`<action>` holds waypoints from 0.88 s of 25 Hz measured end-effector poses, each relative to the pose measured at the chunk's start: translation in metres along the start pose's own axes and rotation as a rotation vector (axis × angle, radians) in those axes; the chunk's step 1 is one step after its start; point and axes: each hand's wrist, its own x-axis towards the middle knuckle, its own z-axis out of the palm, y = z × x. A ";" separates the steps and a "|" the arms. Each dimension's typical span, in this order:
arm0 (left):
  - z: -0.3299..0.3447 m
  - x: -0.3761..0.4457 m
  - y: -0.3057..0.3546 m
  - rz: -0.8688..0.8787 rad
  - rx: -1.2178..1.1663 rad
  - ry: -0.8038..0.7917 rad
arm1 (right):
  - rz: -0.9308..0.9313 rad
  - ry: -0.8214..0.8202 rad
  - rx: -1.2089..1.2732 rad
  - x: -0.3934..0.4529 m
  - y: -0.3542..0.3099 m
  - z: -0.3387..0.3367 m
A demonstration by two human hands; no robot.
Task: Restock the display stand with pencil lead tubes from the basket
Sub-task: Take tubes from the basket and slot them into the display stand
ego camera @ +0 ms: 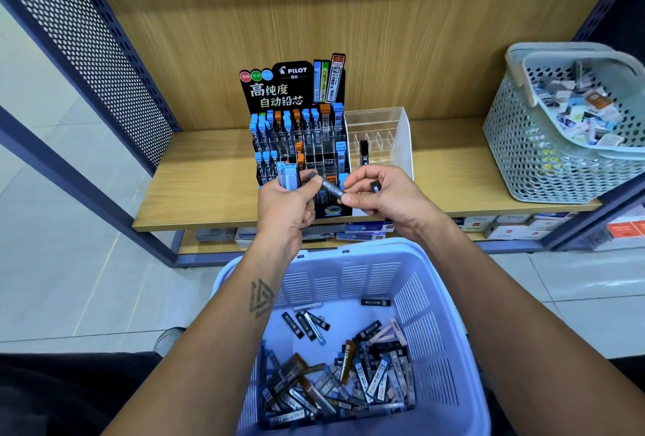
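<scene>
The black display stand sits on the wooden shelf, its slots partly filled with blue- and orange-capped lead tubes. My left hand grips a few blue-capped tubes upright in front of the stand. A black lead tube runs between both hands; my left fingertips hold one end and my right hand pinches the other. Another small black tube is tucked in my right fingers. Below, the lilac basket holds several loose lead tubes.
A clear acrylic organiser with one black tube stands right of the stand. A pale green basket full of erasers sits at the shelf's right end. Boxed stock lies on the lower shelf. Perforated metal panels flank the shelf.
</scene>
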 end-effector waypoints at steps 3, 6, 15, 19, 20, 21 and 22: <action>0.005 -0.003 0.001 0.006 -0.016 -0.029 | -0.010 -0.019 -0.045 0.000 0.002 -0.004; 0.009 -0.004 0.002 0.030 0.069 -0.041 | -0.036 -0.037 -0.116 -0.002 0.004 -0.011; 0.032 -0.010 -0.008 0.230 0.509 -0.232 | -0.115 -0.017 -0.239 -0.003 -0.015 -0.030; 0.038 -0.008 -0.005 -0.001 0.278 -0.188 | -0.163 0.226 -0.266 0.003 -0.016 -0.056; 0.038 -0.007 -0.005 -0.036 0.228 -0.168 | -0.193 0.356 -0.268 0.008 -0.014 -0.064; 0.037 -0.005 -0.005 -0.056 0.196 -0.157 | -0.223 0.468 -0.282 0.013 -0.012 -0.070; 0.036 -0.004 -0.007 -0.068 0.180 -0.153 | -0.247 0.545 -0.318 0.018 -0.009 -0.073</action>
